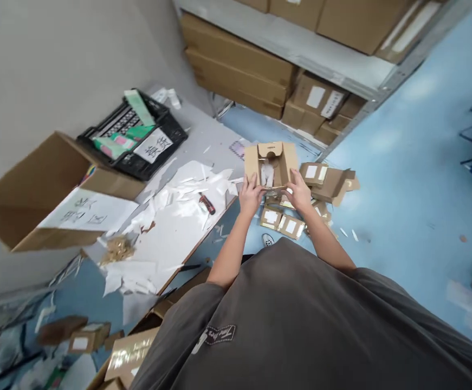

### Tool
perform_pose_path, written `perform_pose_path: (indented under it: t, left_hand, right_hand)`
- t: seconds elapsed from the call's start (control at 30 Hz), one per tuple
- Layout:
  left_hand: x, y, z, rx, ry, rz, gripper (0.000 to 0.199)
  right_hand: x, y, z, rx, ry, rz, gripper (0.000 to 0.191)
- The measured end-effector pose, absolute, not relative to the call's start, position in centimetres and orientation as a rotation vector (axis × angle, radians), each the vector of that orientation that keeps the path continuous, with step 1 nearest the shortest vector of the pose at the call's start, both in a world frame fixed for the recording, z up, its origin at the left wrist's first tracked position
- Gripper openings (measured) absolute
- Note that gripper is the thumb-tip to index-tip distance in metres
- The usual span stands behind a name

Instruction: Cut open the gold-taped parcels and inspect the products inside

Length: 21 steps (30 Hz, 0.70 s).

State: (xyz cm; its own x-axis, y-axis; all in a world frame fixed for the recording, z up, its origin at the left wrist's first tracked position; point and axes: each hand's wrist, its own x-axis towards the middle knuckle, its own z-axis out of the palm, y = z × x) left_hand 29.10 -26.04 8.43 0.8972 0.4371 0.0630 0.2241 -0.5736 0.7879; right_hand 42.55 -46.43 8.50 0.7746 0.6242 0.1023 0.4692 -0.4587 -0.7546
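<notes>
A: What step are the hands on?
B: Holding a carton up with its opening in view, I'd judge. The open carton (279, 169) sits between the left hand (251, 196) and the right hand (298, 192), with a white item (267, 173) inside, just beyond the left thumb.
A: And the next move, what does it call for?
B: Probably a steady hold on both sides; reaching that item would mean freeing one hand first.
A: How are the hands set?
B: Each pinches a near corner, fingers along the side, thumb at the near edge. Both arms stretch forward and converge on the carton.
A: Anything close by?
B: Small boxes (291, 226) lie on the floor below the hands, and a red-and-black tool (207, 203) rests on the table (197, 130), left of the left hand.
</notes>
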Motion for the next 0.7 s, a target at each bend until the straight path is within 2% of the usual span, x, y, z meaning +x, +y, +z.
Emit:
perform_pose_path:
  t: [0.1, 0.27, 0.33, 0.4, 0.47, 0.53, 0.7]
  left_hand:
    - [35.5, -32.0, 8.1, 2.241, 0.248, 0.24, 0.011]
    - [42.8, -40.0, 7.3, 2.275, -0.021, 0.107, 0.014]
    - [44.6, -42.1, 7.0, 2.247, -0.127, 0.036, 0.023]
    - [45.7, -43.5, 6.9, 2.219, -0.185, -0.01, 0.047]
    - [46.1, -43.9, 6.8, 2.205, -0.171, -0.02, 0.066]
    - [45.7, -43.2, 6.7, 2.19, -0.113, -0.002, 0.071]
    - [42.8, -38.8, 7.1, 2.162, 0.113, 0.153, 0.067]
  right_hand:
    - [45.1, -54.4, 8.4, -2.154, -0.601, 0.162, 0.024]
    - [47.2, -64.0, 7.6, -2.229, -0.417, -0.016, 0.015]
    - [47.7, -66.8, 7.2, -2.296, -0.341, -0.055, 0.017]
    - [48.3, -69.0, 6.7, -2.397, -0.244, -0.039, 0.032]
    - [48.9, -70.6, 6.4, -2.477, -0.148, 0.012, 0.057]
    - [49.6, -71.3, 6.0, -2.497, -0.12, 0.033, 0.074]
    - [51.4, -68.1, 5.7, -2.402, -0.372, -0.027, 0.072]
